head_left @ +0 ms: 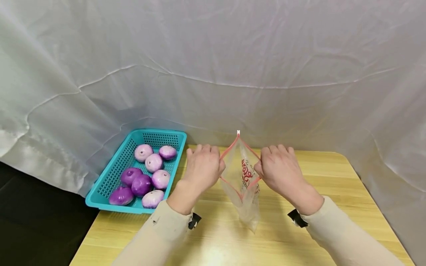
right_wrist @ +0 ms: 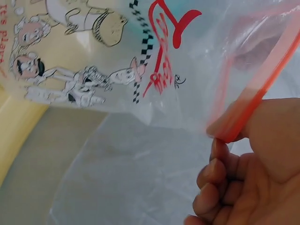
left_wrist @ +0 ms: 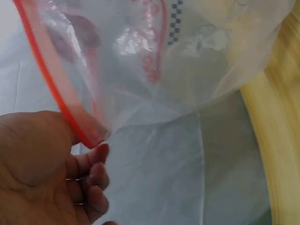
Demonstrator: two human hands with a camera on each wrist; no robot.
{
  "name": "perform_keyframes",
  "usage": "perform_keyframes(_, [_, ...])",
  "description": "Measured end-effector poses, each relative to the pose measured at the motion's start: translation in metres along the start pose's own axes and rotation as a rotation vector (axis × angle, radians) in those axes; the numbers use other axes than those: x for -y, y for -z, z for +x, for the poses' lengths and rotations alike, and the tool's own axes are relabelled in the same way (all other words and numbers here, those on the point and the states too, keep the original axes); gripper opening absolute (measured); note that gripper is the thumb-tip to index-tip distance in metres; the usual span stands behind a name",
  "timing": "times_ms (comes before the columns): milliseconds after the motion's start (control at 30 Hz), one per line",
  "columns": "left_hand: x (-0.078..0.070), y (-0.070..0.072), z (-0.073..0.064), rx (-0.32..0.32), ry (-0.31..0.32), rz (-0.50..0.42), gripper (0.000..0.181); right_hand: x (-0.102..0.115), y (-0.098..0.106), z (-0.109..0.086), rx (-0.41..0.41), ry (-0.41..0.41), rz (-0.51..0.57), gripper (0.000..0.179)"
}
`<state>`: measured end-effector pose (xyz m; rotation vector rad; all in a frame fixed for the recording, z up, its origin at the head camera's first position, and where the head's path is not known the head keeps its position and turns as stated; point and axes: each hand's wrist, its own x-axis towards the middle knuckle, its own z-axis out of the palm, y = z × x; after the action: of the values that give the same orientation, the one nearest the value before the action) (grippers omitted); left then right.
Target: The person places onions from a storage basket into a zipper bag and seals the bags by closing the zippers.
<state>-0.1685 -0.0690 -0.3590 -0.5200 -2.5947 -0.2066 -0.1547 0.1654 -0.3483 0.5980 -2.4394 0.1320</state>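
A clear zip bag (head_left: 247,207) with a red-pink zip edge hangs between my two hands above the table, its mouth spread into a diamond. My left hand (head_left: 203,166) pinches the left side of that edge between thumb and curled fingers. On the opposite side, my right hand (head_left: 281,166) pinches the edge the same way. A white slider shows at the far corner of the mouth. Red lettering and cartoon figures are printed on the bag (right_wrist: 154,56) in the right wrist view. Through the plastic (left_wrist: 187,70) in the left wrist view, the print shows reversed. No contents are visible in it.
Left of my hands stands a teal plastic basket (head_left: 181,138) at the table's left edge, holding several purple onions (head_left: 141,184), some dark and some pale. The wooden table (head_left: 326,177) meets a pale cloth curtain (head_left: 213,66) at the back and right.
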Motion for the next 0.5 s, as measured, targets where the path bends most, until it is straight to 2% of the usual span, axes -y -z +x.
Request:
perform_keyframes(133, [0.0029,-0.0022,0.0002,-0.002,0.008,-0.024,0.020,0.0018,0.0007,0.0026,0.080,-0.094,0.027,0.020])
perform_keyframes(300, [0.0010,-0.0032,-0.0010,0.037,0.016,-0.032,0.020,0.0045,0.0006,0.0043,0.158,-0.175,0.029,0.020])
perform_keyframes(500, [0.0014,-0.0013,-0.0014,0.057,0.119,0.023,0.016,0.0040,-0.0007,0.0034,0.149,-0.181,0.006,0.022])
